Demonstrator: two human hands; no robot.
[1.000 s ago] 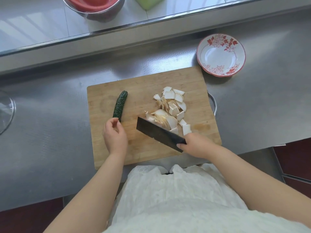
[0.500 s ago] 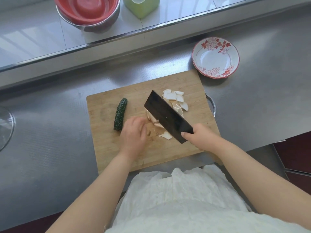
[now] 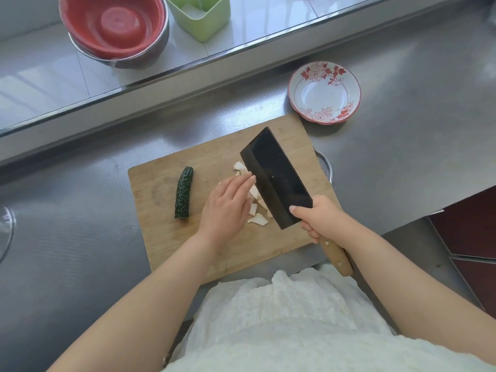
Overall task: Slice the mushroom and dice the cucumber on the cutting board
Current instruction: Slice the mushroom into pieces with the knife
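A wooden cutting board lies on the steel counter. On its left part lies a dark green cucumber piece, uncut. White mushroom slices lie at the board's middle, many hidden under the blade. My right hand grips the wooden handle of a black cleaver, whose broad blade lies tilted nearly flat over the slices. My left hand rests with straight fingers against the slices, fingertips touching the blade's left edge.
An empty white dish with red flowers stands just beyond the board's far right corner. On the raised ledge behind are stacked red and steel bowls and a green container. A glass rim shows at the left edge.
My left hand left the cucumber and moved right onto the mushroom slices. The cleaver went from edge-down at the pile's near side to lying tilted over the pile, covering most slices.
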